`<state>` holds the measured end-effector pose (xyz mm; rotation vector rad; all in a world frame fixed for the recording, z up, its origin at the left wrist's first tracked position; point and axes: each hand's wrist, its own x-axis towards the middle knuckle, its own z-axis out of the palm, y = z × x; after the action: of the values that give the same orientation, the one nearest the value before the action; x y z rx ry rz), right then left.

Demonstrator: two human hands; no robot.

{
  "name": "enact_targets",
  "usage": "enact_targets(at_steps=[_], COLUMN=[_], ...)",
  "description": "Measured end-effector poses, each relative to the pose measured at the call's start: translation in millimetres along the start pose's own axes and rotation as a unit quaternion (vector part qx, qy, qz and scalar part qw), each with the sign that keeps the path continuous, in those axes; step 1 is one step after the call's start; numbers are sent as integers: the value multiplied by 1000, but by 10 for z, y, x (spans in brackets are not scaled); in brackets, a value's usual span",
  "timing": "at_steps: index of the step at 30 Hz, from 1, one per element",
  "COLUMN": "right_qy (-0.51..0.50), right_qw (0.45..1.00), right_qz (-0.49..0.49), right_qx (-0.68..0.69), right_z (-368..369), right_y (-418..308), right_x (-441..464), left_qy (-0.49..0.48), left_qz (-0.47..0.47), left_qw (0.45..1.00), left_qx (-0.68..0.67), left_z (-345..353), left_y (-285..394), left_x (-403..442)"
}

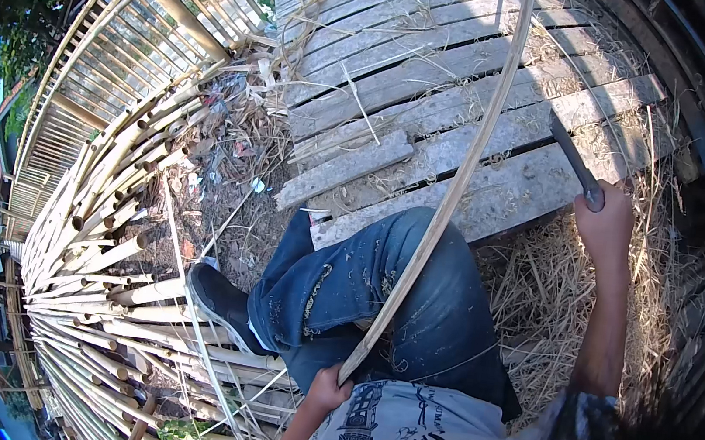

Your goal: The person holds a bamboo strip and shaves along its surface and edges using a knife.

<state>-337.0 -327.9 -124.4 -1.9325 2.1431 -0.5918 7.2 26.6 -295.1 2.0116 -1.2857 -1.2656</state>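
My left hand (330, 390) is closed around the lower end of a long split bamboo strip (445, 205), close to my shirt. From there the strip slants up across my jeans (400, 265) and over a platform of wooden planks (404, 86), leaving the frame at the top. Off to the right, my right hand (606, 218) is closed on the handle of a knife (573, 159) with a dark, broad blade. The blade points up and left above the planks, apart from the strip. My fingers hide most of the handle.
Many bamboo poles (108, 278) lie piled at the left, cut ends towards me. Behind them runs a bamboo fence (105, 84). A loose board (345, 171) lies at the platform's near edge. Shavings (562, 307) cover the ground at the right, litter (245, 128) the ground beyond my shoe (224, 301).
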Motion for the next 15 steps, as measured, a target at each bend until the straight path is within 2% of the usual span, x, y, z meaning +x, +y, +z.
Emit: enact_targets(at_steps=[1,3,5,6,8,10,12,13,15], right_qy=[-30,-54,-119,-116,-152,-106,-63,-18,-6], right_qw=[998,983,963,965,946,959,987,993,998], right_qz=[-18,-161,-235,-228,-286,-258,-143,-112,-50], right_qx=[49,74,51,59,26,45,42,31,27], right_z=[36,197,359,456,657,758,601,573,349], right_y=[-100,-235,-415,-423,-465,-382,-354,-264,-177], right_x=[-219,-549,-743,-767,-694,-516,-205,12,260], left_qy=[-20,-40,-44,-35,-15,18,15,7,-1], left_qz=[-12,-24,-11,-5,15,41,18,-1,-1], left_qw=[1000,999,999,999,999,998,999,1000,1000], left_qx=[2,13,27,33,36,33,24,20,8], left_z=[1,4,-64,-52,-21,14,16,13,12], left_y=[-11,52,77,36,37,5,41,74,100], left_x=[13,10,-23,-52,-92,-133,-160,-152,-137])
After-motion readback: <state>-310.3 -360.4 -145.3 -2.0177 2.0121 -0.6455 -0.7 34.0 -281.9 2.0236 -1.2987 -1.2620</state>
